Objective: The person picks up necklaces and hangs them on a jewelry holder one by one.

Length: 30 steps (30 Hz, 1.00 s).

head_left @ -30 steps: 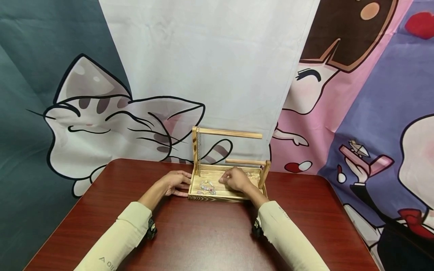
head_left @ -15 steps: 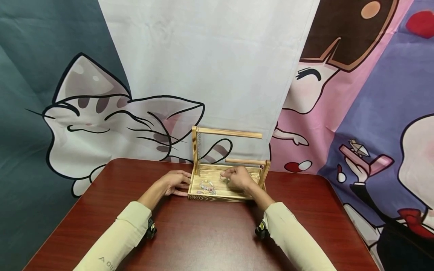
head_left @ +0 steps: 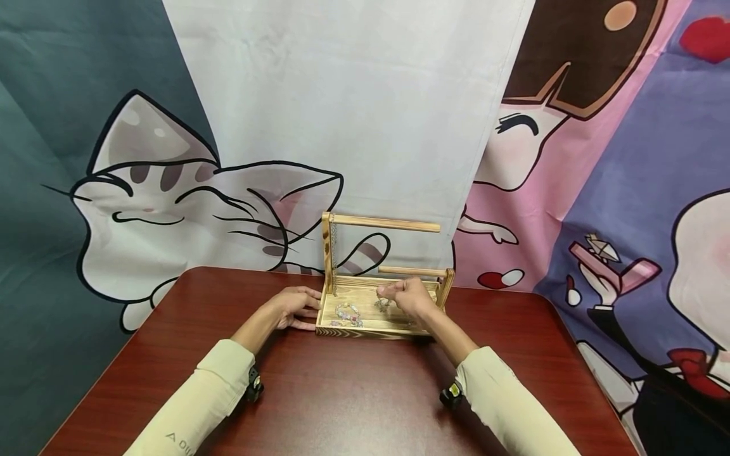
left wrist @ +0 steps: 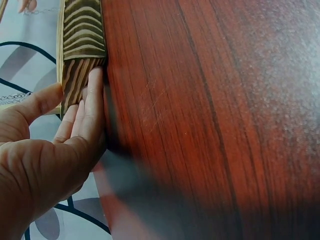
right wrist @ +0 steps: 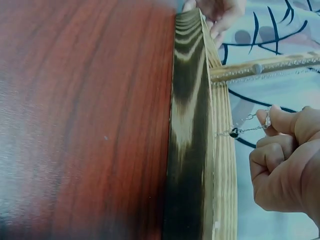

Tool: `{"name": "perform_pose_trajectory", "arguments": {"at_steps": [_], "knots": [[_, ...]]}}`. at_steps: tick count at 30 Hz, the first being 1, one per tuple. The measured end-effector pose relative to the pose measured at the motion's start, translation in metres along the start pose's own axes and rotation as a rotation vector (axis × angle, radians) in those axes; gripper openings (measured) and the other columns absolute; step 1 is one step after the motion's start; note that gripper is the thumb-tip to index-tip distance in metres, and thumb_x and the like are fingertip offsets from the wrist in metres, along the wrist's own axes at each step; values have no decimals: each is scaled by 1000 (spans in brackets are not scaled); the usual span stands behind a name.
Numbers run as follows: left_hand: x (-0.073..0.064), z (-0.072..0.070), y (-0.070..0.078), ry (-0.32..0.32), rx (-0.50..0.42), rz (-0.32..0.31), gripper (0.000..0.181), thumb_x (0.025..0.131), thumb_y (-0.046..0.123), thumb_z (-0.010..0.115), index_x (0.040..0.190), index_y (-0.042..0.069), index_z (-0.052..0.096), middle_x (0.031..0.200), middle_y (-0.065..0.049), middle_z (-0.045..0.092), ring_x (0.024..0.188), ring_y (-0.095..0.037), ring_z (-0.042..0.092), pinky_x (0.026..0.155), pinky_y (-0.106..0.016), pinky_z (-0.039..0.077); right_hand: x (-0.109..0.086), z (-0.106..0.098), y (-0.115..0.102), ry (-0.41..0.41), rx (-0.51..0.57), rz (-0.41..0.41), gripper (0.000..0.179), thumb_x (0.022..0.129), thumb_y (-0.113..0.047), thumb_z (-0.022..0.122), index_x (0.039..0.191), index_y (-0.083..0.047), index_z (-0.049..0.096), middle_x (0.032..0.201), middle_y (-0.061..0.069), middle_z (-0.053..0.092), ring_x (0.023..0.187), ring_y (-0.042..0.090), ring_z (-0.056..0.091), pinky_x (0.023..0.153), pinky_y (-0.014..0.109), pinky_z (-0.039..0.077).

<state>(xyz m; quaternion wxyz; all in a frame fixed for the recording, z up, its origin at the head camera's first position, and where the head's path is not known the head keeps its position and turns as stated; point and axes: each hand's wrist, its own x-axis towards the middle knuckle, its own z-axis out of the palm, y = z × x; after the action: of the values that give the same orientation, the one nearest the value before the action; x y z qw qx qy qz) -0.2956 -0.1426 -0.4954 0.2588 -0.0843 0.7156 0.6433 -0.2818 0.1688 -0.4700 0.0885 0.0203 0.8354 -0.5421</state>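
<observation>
A wooden jewelry stand has a shallow tray (head_left: 365,330) as its base. My left hand (head_left: 296,308) rests against the tray's left end, its fingers extended; the left wrist view shows the thumb and fingers touching the striped end wall (left wrist: 75,80). My right hand (head_left: 406,296) pinches a thin silver chain bracelet (head_left: 382,304) between thumb and index finger over the tray. A small dark heart charm (right wrist: 234,132) dangles from it in the right wrist view. Left of it, a pastel beaded bracelet (head_left: 349,315) lies in the tray.
Silver chains (head_left: 334,240) hang at the left end of the long upper bar (head_left: 388,222). A shorter bar (head_left: 412,271) projects leftward from the right post (head_left: 447,290). The reddish-brown table (head_left: 353,392) ends at a printed cloth backdrop (head_left: 371,126).
My right hand has lifted slightly and shifted right, and the chain bracelet now shows hanging from its fingertips. The left hand stays at the tray's end.
</observation>
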Motion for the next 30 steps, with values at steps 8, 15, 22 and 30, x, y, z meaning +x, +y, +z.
{"name": "perform_pose_trajectory", "arguments": {"at_steps": [8, 15, 22, 30], "knots": [[1, -1, 0, 2, -8, -10, 50, 103, 2, 69, 151, -1, 57, 141, -22, 70, 112, -27, 75, 89, -48, 75, -15, -2, -10, 10, 13, -30, 22, 106, -29, 81, 111, -9, 90, 109, 14, 87, 67, 15, 66, 91, 45, 65], [0, -1, -1, 0, 3, -4, 50, 103, 2, 68, 152, -2, 56, 140, -22, 69, 112, -27, 75, 88, -48, 75, -18, -10, -23, 34, 31, -119, 28, 105, -28, 83, 109, 0, 88, 131, 14, 83, 142, 38, 66, 130, 64, 48], [0, -1, 0, 1, 6, -7, 51, 104, 2, 68, 153, -2, 56, 143, -23, 69, 115, -28, 74, 89, -48, 75, -18, -20, -34, 1, 45, -160, 28, 106, -30, 81, 113, -4, 88, 128, 9, 85, 128, 26, 70, 123, 56, 53], [0, -1, 0, 4, 2, -9, 50, 104, 2, 69, 153, -1, 57, 142, -22, 69, 114, -27, 74, 88, -47, 75, -19, -33, -54, -7, 80, -227, 26, 106, -28, 81, 115, -5, 87, 123, 11, 86, 129, 25, 73, 117, 47, 57]]}}
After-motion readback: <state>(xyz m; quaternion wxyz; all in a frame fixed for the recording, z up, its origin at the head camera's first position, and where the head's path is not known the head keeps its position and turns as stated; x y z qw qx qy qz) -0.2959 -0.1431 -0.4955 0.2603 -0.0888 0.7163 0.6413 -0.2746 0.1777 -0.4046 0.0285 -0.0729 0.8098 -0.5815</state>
